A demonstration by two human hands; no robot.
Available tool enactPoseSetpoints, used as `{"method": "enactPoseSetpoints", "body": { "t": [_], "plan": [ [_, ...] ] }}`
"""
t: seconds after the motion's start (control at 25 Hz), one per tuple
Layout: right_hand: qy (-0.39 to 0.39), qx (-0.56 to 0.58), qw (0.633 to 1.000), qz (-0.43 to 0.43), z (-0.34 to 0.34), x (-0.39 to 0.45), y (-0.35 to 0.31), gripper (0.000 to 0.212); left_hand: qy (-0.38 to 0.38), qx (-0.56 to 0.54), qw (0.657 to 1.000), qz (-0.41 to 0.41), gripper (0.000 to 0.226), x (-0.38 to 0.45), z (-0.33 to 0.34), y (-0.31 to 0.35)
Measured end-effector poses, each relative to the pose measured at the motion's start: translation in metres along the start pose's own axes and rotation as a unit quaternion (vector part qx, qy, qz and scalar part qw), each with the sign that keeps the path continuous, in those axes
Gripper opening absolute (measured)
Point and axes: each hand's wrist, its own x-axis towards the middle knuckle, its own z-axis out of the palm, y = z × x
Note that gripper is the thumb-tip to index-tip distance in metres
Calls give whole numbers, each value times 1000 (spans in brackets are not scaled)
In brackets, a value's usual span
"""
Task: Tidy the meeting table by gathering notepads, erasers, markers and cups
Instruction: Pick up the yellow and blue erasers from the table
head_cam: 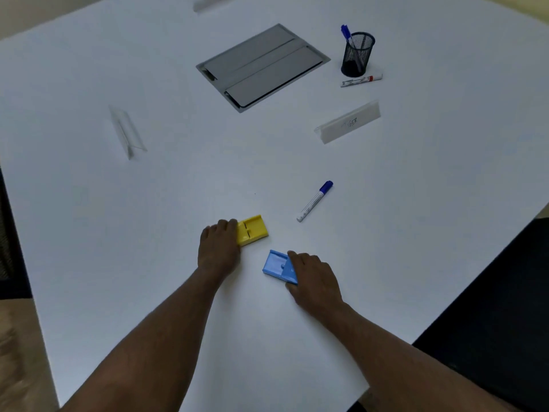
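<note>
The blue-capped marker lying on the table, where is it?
The blue-capped marker lies loose on the white table, right of centre, beyond the yellow eraser.

Surface (118,233) — plain white. One eraser (254,230) yellow, the other eraser (276,264) blue. Near marker (315,201): white barrel, blue cap. Far marker (361,80): white with a red band. Pen cup (358,55) — black mesh, holding a blue pen (346,34). Hatch (263,66): grey metal. Name stand (349,121): clear, white card.
</note>
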Motion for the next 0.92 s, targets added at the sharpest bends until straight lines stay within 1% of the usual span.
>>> {"method": "enactPoseSetpoints", "body": {
  "t": [0.12, 0.16, 0.32, 0.4, 0.48, 0.56, 0.64, 0.76, 0.84, 0.92],
  "plan": [
    [-26, 15, 999, 31, -4, -22, -3, 69, -56, -112, 989, -74, 58, -44, 8, -4],
    [-32, 21, 998, 45, -4, -33, -4, 68, -71, -134, 984, -92, 59, -62, 11, -6],
    [-50, 65, 993, 88, -5, -78, -11, 67, -134, -177, 966, -131, 58, -111, 14, -11],
    [-41, 86, 990, 107, -7, -99, -11, 70, -138, -216, 958, -130, 55, -126, 7, -4],
    [-10, 92, 988, 126, -13, -116, -10, 74, -109, -253, 954, -121, 54, -136, -3, 11],
    [33, 72, 988, 134, -32, -127, -7, 68, -72, -275, 953, -101, 55, -142, -25, 33],
    [86, 52, 986, 134, -68, -133, 3, 63, -29, -285, 956, -60, 55, -139, -59, 61],
    [193, 39, 973, 125, -151, -133, 19, 63, 45, -296, 954, 17, 51, -121, -131, 111],
    [274, 16, 954, 121, -217, -140, 32, 62, 97, -298, 947, 69, 50, -109, -186, 155],
    [332, -16, 935, 123, -276, -151, 45, 60, 147, -292, 939, 108, 48, -105, -237, 196]
  ]
}}
